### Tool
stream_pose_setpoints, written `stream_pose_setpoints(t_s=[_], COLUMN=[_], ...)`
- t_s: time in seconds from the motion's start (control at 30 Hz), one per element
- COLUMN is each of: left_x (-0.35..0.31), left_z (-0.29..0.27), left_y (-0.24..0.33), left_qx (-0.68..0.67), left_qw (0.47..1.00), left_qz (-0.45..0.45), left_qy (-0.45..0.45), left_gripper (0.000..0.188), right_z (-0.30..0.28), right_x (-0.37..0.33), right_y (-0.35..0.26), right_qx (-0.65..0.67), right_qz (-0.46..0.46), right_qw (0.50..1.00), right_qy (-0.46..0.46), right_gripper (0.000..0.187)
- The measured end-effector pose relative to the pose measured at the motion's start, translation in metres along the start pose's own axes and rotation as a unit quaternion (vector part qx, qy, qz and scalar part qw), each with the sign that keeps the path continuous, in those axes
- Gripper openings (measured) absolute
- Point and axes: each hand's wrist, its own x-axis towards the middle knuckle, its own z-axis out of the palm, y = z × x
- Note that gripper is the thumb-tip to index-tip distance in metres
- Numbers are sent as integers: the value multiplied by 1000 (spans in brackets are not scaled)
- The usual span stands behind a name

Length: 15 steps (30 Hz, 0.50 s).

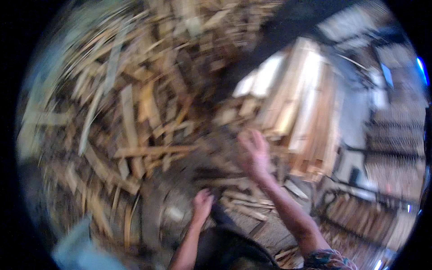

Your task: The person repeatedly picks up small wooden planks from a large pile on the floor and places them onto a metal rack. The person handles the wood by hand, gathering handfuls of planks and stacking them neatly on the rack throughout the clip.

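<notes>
My right hand [254,153] reaches forward at the middle of the view, beside the near end of a stack of long sawn boards [299,99]. Its fingers look stretched out and apart, with nothing visible in them; blur hides whether they touch wood. My left hand [203,204] hangs lower and nearer my body, above the dark ground. Motion smears its fingers, and no object shows in it. Some thin wood strips [243,204] lie on the ground between and beyond my forearms.
A large heap of scrap wood pieces [139,99] spreads across the left and far side. A dark beam-like shape [265,40] runs behind the boards. Racks of stacked wood [391,148] line the right. A pale blue shape [85,249] sits at lower left.
</notes>
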Motion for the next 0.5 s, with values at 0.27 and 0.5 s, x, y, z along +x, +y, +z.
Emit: stream_pose_setpoints(t_s=[0.27, 0.5], left_x=[-31, -65], left_z=[-101, -239], left_y=[-136, -266], left_qx=[-50, -119], left_qw=[992, 932], left_qz=[34, -23], left_qy=[115, 342], left_gripper=[34, 33], right_z=[80, 181], right_x=[-179, -244], right_y=[-127, -222], right_qx=[178, 207], right_qz=[-128, -154], right_qw=[832, 765], right_qy=[-510, -590], right_gripper=[42, 39])
